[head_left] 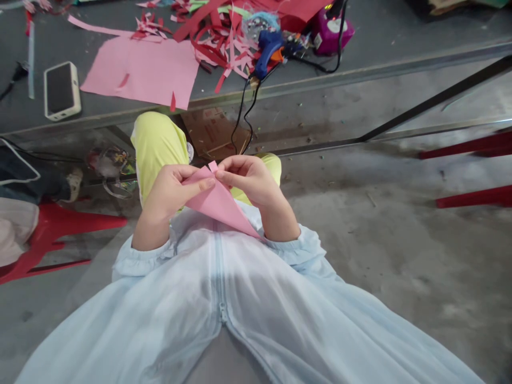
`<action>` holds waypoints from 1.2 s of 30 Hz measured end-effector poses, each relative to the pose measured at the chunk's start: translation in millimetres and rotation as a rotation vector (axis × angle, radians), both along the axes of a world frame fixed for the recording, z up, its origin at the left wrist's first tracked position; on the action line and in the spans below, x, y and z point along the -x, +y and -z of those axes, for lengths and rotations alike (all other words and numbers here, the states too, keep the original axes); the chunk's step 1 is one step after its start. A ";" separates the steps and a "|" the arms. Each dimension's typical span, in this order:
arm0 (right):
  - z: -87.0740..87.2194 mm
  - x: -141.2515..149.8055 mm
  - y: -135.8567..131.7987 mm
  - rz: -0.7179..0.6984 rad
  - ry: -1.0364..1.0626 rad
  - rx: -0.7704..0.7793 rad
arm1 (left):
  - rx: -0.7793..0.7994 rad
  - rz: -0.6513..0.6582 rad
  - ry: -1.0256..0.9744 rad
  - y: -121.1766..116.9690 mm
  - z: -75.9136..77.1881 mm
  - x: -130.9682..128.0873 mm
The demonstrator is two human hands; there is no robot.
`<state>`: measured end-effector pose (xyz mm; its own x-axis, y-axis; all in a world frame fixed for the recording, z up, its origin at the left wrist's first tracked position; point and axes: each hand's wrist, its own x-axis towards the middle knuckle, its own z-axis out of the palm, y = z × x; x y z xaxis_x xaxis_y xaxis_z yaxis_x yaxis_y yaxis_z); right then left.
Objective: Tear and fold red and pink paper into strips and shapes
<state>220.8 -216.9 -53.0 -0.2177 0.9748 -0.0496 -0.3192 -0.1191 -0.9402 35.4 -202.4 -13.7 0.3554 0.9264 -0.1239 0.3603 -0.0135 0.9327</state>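
Note:
A folded piece of pink paper (218,205), triangular in shape, rests over my lap. My left hand (170,192) pinches its upper left edge, thumb lying on the paper. My right hand (248,178) pinches the top corner with fingers curled tight. Both hands meet at the paper's tip, above my knees in yellow trousers (158,141). My pale blue zipped jacket (224,298) fills the lower frame.
A grey table (360,48) ahead carries a pink sheet (144,72), red paper scraps (218,40), a blue glue gun (267,50) with black cord, a purple device (330,32) and a white phone (61,89). Red stool legs (56,226) stand left; red bars (472,197) right.

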 end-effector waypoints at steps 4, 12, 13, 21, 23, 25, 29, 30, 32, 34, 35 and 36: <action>0.3 4.5 -0.6 0.036 0.020 -0.007 | 0.001 -0.048 -0.072 -2.1 -0.3 -4.0; 4.3 8.1 -2.5 0.065 0.087 0.036 | 0.016 -0.071 -0.082 -1.0 3.1 -2.3; 4.7 6.8 -2.3 0.049 0.085 0.042 | 0.014 -0.061 -0.069 -0.8 3.5 -1.5; 4.3 -2.3 -1.3 -0.037 0.027 0.050 | 0.008 -0.012 0.046 0.7 3.6 2.5; 4.8 -1.8 -1.3 -0.044 0.041 0.039 | 0.043 0.004 0.072 0.7 2.3 1.9; 5.9 -0.8 -1.4 -0.042 0.046 0.023 | 0.057 0.004 0.083 0.3 0.6 1.0; 7.9 0.6 -1.9 -0.016 0.031 0.004 | 0.022 -0.032 0.080 -1.1 -1.6 -0.3; 8.1 0.6 -1.9 -0.013 0.031 0.005 | 0.019 -0.038 0.082 -1.3 -1.6 -0.3; 8.2 -0.2 -2.2 -0.014 0.039 0.011 | 0.022 -0.041 0.085 -1.4 -0.8 0.0; 8.2 -2.2 -2.4 -0.028 0.049 0.014 | 0.034 -0.038 0.080 -1.1 0.4 0.6; 8.3 -3.5 -2.6 -0.042 0.050 0.015 | 0.042 -0.038 0.077 -0.8 0.9 0.9; 8.5 -4.8 -2.7 -0.059 0.047 0.017 | 0.048 -0.037 0.076 -0.4 1.3 1.2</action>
